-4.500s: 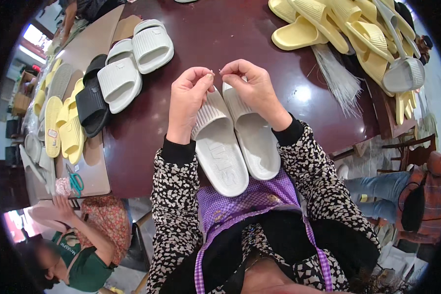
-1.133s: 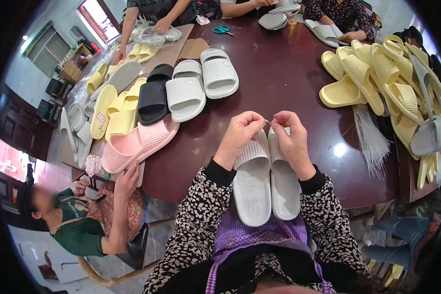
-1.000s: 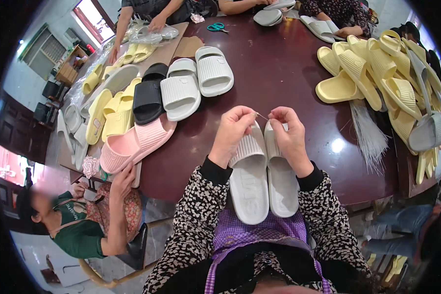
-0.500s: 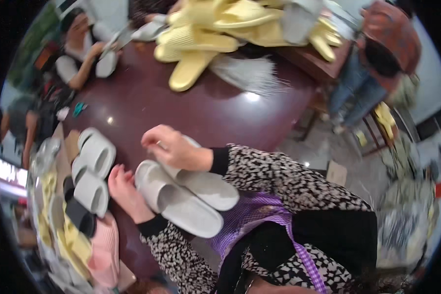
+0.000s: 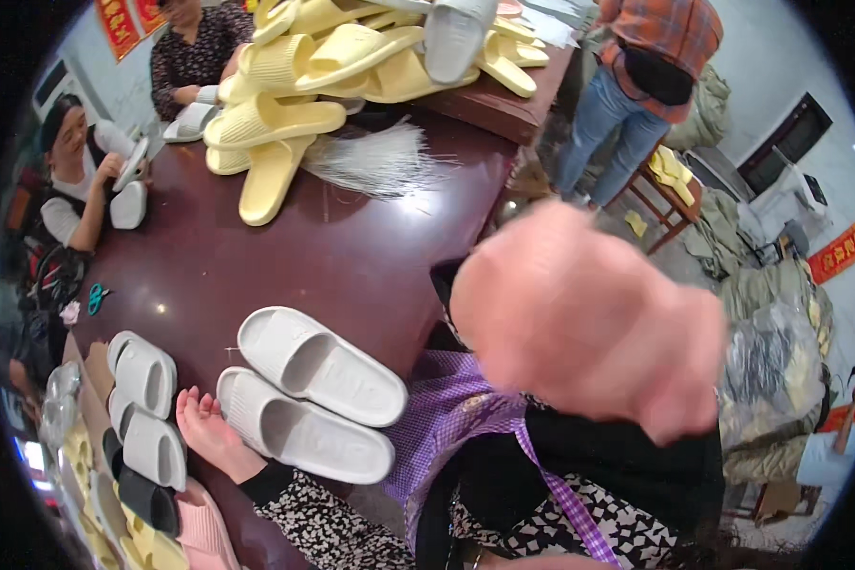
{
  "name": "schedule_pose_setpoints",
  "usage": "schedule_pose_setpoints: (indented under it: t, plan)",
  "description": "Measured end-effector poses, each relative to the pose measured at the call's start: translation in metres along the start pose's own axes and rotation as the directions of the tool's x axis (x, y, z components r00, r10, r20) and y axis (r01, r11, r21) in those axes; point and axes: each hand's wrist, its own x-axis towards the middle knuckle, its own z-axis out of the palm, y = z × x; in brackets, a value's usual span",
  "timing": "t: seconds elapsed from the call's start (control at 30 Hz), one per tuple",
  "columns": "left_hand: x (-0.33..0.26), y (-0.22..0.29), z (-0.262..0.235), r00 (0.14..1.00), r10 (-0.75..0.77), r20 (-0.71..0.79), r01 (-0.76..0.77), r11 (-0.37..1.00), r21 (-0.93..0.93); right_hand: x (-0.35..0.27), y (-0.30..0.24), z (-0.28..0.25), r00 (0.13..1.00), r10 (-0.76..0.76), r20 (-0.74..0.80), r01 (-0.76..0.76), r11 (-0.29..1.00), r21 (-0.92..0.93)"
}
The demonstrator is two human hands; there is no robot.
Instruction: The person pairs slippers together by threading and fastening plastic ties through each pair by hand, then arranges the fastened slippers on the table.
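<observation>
Two light grey slide slippers lie side by side on the dark red table: the farther slipper (image 5: 337, 369) and the nearer slipper (image 5: 328, 437), toes toward the left. My left hand (image 5: 217, 435) rests beside the nearer slipper's toe, palm turned up and fingers loosely stretched, holding nothing. Raised close to the camera, my right hand (image 5: 579, 318) is a large blur, away from the slippers. Its fingers are smeared, so whether they hold anything does not show.
More grey slippers (image 5: 144, 375), a black slipper (image 5: 148, 503) and a pink slipper (image 5: 202, 532) line the left. Yellow slippers (image 5: 280, 123) are heaped at the back by a bundle of thin pale strands (image 5: 380, 157). Teal scissors (image 5: 96, 298) lie far left; other people are around.
My right hand has left the slippers and risen toward the camera. My left hand has come away slightly and lies palm up. The view has shifted, showing more of the room.
</observation>
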Motion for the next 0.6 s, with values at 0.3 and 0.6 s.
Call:
schedule_pose_setpoints:
  t: [0.3,0.6]
  plan:
    - [-0.001,0.0,0.009,0.999,-0.033,-0.009,0.033,0.998,0.055,0.011,-0.017,-0.013,0.997,-0.034,0.07,0.036,0.999,-0.029]
    - [-0.002,-0.001,0.012,0.998,-0.068,0.009,0.068,0.996,0.049,0.024,-0.032,-0.018,0.992,0.029,0.123,-0.028,1.0,-0.007]
